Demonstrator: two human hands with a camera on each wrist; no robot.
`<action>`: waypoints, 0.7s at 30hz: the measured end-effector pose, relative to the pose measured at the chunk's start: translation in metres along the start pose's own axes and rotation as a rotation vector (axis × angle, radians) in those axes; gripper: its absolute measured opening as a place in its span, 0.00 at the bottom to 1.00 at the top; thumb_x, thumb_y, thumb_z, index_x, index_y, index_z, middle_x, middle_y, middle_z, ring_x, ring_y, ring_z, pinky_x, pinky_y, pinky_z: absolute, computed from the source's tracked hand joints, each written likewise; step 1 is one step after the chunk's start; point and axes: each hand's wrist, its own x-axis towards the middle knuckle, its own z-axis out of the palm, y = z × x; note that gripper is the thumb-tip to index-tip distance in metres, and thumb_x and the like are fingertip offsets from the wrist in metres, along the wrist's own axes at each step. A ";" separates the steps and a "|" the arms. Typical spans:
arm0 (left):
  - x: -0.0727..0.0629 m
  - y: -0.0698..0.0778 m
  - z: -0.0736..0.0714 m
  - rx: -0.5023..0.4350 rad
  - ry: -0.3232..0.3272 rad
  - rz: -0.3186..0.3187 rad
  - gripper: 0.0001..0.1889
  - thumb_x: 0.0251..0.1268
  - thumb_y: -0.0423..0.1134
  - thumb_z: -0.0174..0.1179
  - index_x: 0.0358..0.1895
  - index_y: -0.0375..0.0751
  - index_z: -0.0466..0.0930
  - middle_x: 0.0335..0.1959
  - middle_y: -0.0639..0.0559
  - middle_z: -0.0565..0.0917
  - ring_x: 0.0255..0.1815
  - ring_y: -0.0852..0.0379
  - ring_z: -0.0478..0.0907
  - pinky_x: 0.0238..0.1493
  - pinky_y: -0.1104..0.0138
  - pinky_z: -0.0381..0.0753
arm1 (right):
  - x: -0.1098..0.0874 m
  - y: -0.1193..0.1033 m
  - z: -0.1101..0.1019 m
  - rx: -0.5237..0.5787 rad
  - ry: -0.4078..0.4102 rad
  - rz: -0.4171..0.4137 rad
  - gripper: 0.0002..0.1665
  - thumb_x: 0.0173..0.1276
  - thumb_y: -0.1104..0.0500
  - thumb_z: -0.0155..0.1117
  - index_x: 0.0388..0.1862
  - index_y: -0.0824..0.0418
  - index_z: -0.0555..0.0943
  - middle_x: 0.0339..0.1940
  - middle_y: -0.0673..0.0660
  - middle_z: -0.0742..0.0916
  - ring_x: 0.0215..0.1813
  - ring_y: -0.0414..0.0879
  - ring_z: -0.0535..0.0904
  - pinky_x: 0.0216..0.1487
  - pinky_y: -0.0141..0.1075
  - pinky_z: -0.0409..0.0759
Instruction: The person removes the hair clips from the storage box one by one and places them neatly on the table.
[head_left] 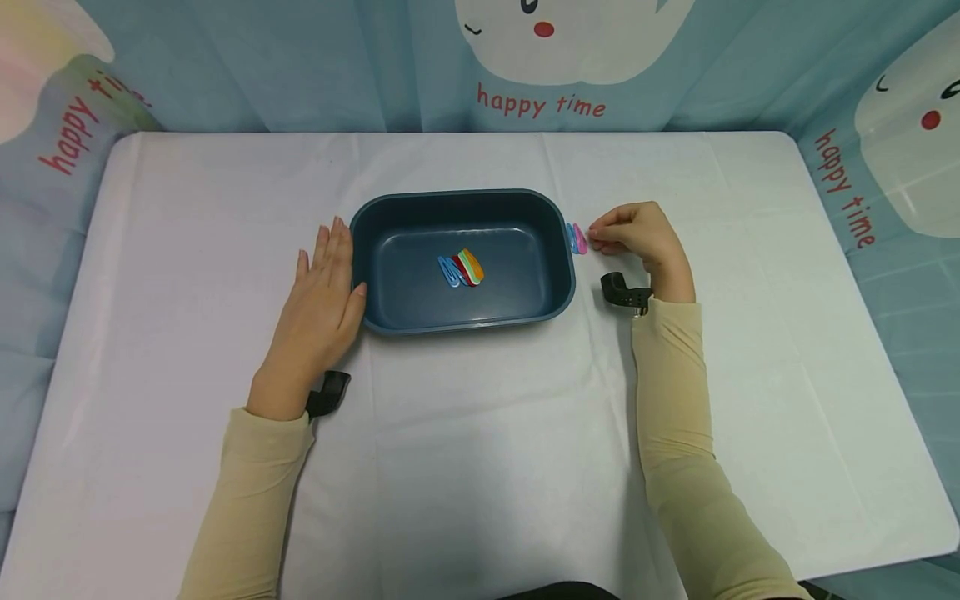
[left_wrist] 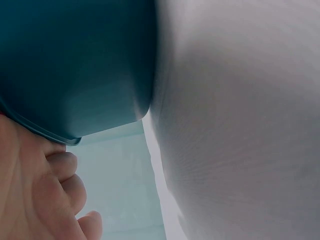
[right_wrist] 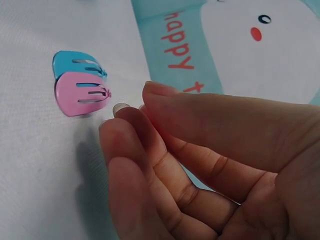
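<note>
As two clips (right_wrist: 70, 90) overlap beside the tray (head_left: 405, 287), the right hand (head_left: 641, 237), loosely bent, empty, could scatter them; the left hand (head_left: 318, 300) lies straight-fingered.

In the left wrist view, we see the dark blue rounded rectangular tray (head_left: 517, 287) cut off by the top and left edges, with its inside hidden by its own wall. The left hand (head_left: 315, 312) is cut off there too, at the left and bottom. In the right wrist view, the pink snap hair clip (right_wrist: 80, 95) hides a part of the light blue snap hair clip (right_wrist: 69, 63), and the right hand (head_left: 641, 242) leaves the picture at the right and bottom. In the head view, the colourful overlapping hair clips (head_left: 469, 267) are too small for us to count. The bottom edge cuts both khaki fabric sleeves (head_left: 247, 492) and a black rounded thing (head_left: 562, 592), which we cannot identify.
</note>
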 end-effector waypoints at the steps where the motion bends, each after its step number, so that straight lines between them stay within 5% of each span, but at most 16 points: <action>1: 0.000 0.000 0.000 -0.001 -0.001 -0.001 0.33 0.75 0.41 0.36 0.74 0.32 0.32 0.76 0.43 0.36 0.75 0.49 0.31 0.71 0.50 0.33 | 0.000 0.000 0.000 -0.003 0.002 -0.003 0.05 0.60 0.67 0.67 0.31 0.71 0.84 0.18 0.50 0.85 0.24 0.39 0.81 0.29 0.30 0.80; 21: -0.002 0.000 0.000 -0.005 0.010 0.019 0.33 0.75 0.41 0.37 0.74 0.32 0.33 0.76 0.43 0.37 0.75 0.49 0.31 0.71 0.49 0.34 | -0.015 -0.018 0.001 0.067 -0.021 -0.106 0.05 0.59 0.68 0.67 0.32 0.72 0.84 0.24 0.50 0.86 0.28 0.40 0.83 0.33 0.29 0.80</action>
